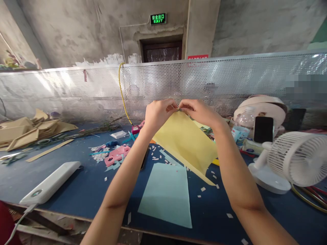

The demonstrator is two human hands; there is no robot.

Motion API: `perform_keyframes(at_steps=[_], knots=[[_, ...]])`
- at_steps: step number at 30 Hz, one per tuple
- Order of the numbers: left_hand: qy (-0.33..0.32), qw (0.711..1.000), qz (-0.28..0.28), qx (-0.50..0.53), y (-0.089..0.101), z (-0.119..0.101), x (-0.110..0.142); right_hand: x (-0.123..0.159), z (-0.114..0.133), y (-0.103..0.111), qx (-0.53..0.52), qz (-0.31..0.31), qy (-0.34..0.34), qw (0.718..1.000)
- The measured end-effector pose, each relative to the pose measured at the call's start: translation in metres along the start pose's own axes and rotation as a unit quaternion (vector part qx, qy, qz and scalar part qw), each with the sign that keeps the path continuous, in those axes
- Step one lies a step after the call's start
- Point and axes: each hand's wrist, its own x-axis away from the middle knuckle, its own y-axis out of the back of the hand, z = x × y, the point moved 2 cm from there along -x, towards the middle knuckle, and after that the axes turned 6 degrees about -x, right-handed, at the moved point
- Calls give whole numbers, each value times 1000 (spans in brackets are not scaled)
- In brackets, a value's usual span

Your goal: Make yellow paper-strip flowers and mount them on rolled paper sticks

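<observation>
A yellow sheet [189,139], which looks like paper, hangs slanted above the table from my two hands. My left hand [160,111] pinches its upper edge, fingers closed. Right beside it, my right hand [195,109] pinches the same edge, with the fingertips of both hands nearly touching. A small dark spot shows between the fingertips; I cannot make out what it is. Below and nearer to me, a light blue sheet [167,194] lies flat on the blue table [102,197]. The yellow sheet's lower corner reaches down close to the tabletop.
Small white paper scraps [203,189] lie scattered about. Pink scraps [117,154] lie left of my forearm, a white power bank [51,182] further left, cardboard pieces [33,131] behind. At right stand a white fan [296,158], a phone [263,130] and a bottle [242,126]. A perforated metal screen [97,95] closes the back.
</observation>
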Motion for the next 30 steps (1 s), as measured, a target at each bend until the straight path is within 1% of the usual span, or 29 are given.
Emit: perform_keyframes(at_steps=[4, 8, 13, 19, 23, 30], knots=[[25, 1000, -16, 5, 0, 1, -1, 0, -2, -1, -32, 2, -10, 999], [26, 999, -29, 11, -2, 5, -1, 0, -7, -2, -52, 23, -33, 998], [16, 999, -34, -38, -3, 8, -1, 0, -8, -1, -17, 11, -23, 1000], [-13, 994, -43, -104, -2, 4, 1, 1, -5, 0, -16, 32, -32, 999], [-26, 991, -39, -122, -2, 3, 1, 1, -6, 0, -4, 36, -37, 999], [-27, 990, -19, -137, 1, -1, 1, 1, -10, -1, -4, 50, -39, 998]])
